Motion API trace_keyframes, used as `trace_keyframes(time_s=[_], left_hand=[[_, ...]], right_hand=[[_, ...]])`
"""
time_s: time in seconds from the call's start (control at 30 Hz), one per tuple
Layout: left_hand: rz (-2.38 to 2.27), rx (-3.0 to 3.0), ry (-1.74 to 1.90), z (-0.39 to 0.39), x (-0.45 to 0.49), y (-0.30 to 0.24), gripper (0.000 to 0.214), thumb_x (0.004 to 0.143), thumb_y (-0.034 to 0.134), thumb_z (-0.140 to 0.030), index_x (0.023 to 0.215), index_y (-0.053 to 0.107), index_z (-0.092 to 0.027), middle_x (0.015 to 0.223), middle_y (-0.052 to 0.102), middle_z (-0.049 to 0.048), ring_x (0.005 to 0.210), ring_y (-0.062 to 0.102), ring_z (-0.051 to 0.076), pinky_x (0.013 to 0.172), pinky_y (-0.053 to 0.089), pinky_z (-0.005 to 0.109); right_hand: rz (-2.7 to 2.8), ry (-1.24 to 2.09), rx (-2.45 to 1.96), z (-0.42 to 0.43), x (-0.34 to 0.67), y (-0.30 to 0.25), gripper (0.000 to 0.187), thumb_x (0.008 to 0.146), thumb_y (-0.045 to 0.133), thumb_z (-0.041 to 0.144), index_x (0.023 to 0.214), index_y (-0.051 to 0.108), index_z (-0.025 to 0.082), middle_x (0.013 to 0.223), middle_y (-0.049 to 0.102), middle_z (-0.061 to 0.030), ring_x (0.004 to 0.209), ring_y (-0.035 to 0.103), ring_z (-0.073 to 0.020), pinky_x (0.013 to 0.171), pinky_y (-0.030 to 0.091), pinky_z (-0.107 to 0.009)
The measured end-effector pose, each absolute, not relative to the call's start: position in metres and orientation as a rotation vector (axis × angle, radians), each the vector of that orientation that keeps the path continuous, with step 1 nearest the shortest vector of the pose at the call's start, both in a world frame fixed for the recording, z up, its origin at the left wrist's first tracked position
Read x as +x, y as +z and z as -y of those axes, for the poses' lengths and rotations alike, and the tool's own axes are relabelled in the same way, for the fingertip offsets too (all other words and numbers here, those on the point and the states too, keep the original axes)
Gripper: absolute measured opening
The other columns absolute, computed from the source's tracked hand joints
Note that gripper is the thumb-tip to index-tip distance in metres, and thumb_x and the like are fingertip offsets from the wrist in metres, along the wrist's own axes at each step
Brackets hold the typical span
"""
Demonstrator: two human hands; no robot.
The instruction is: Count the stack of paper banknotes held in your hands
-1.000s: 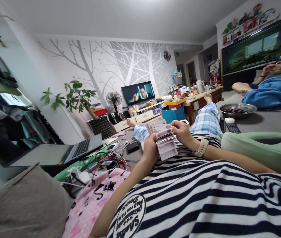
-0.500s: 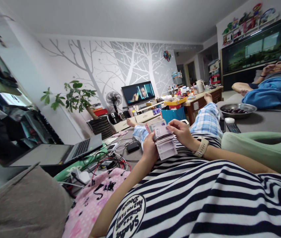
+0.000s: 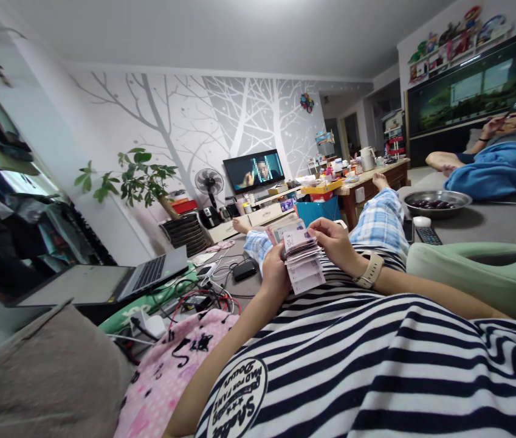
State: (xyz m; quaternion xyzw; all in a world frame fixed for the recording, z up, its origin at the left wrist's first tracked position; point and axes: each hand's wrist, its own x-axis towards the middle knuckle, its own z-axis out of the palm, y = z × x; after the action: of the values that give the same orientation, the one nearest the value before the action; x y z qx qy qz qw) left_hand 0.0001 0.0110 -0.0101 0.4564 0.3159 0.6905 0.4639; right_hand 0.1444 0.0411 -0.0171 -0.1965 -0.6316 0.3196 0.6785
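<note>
A folded stack of banknotes (image 3: 304,261) is held over my lap, its lower ends fanned out in layers toward me. My left hand (image 3: 278,271) is closed round the stack's left side, with the thumb on top. At the upper right edge, my right hand (image 3: 336,242) pinches a note between thumb and fingertips. A pale watch (image 3: 369,271) sits on my right wrist. Behind the notes lie my legs in blue checked trousers (image 3: 378,222). Part of a light-coloured object behind my right hand is hidden.
To my left are an open laptop (image 3: 155,274), tangled cables (image 3: 198,298) and a black box (image 3: 244,271). On the right stand a metal bowl (image 3: 437,204) of dark round fruit, a remote (image 3: 428,236) and a green cushion (image 3: 471,267). Another person sits beyond, under a blue cloth (image 3: 495,170).
The top note under my right fingertips has tipped down toward me, uncovering more of a greenish note behind it. Both hands stay nearly in place.
</note>
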Motion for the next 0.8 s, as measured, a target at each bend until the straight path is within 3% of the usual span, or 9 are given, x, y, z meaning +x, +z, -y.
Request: trace_keyframes(time_s=[0.33, 0.8], left_hand=[[-0.794, 1.134, 1.707, -0.007, 0.0, -0.0085, 0.015, 0.072, 0.068, -0.028, 0.079, 0.073, -0.015, 0.085, 0.075, 0.0078, 0.09, 0.067, 0.025, 0.076, 0.05, 0.031], [-0.794, 0.953, 1.713, -0.0116, 0.0054, -0.0054, 0.013, 0.082, 0.059, -0.02, 0.079, 0.071, -0.016, 0.078, 0.074, 0.0042, 0.083, 0.068, 0.021, 0.084, 0.052, 0.033]], right_hand=[[1.432, 0.69, -0.449, -0.0398, 0.1451, -0.0168, 0.03, 0.081, 0.066, 0.048, 0.075, 0.061, 0.019, 0.066, 0.054, 0.0004, 0.061, 0.046, -0.0138, 0.056, 0.035, -0.028], [1.43, 0.759, -0.423, -0.035, 0.1437, -0.016, 0.04, 0.082, 0.063, 0.059, 0.074, 0.063, 0.019, 0.057, 0.053, 0.0016, 0.051, 0.041, -0.0116, 0.049, 0.03, -0.027]])
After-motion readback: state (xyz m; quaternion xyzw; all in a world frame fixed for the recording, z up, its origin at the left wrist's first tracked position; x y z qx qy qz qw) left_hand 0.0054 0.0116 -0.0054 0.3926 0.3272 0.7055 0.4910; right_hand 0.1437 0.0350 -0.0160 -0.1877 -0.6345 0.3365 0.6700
